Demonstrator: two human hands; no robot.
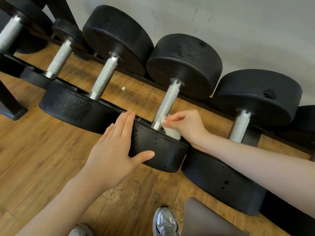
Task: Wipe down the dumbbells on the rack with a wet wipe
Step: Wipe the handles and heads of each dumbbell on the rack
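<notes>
Several black dumbbells with knurled steel handles lie side by side on a low black rack (10,65). The middle dumbbell (167,99) is the one under my hands. My left hand (112,147) lies flat with straight fingers against its near black head (158,147), thumb on the head's front face. My right hand (185,125) pinches a crumpled white wet wipe (171,132) at the lower end of the steel handle, where it meets the near head. Part of the wipe is hidden under my fingers.
Neighbouring dumbbells sit close on both sides, one to the left (104,77) and one to the right (240,123). A grey wall (221,23) stands right behind the rack. The floor is wood, with a small white scrap (123,88) under the rack. My shoes (165,222) are near the bottom edge.
</notes>
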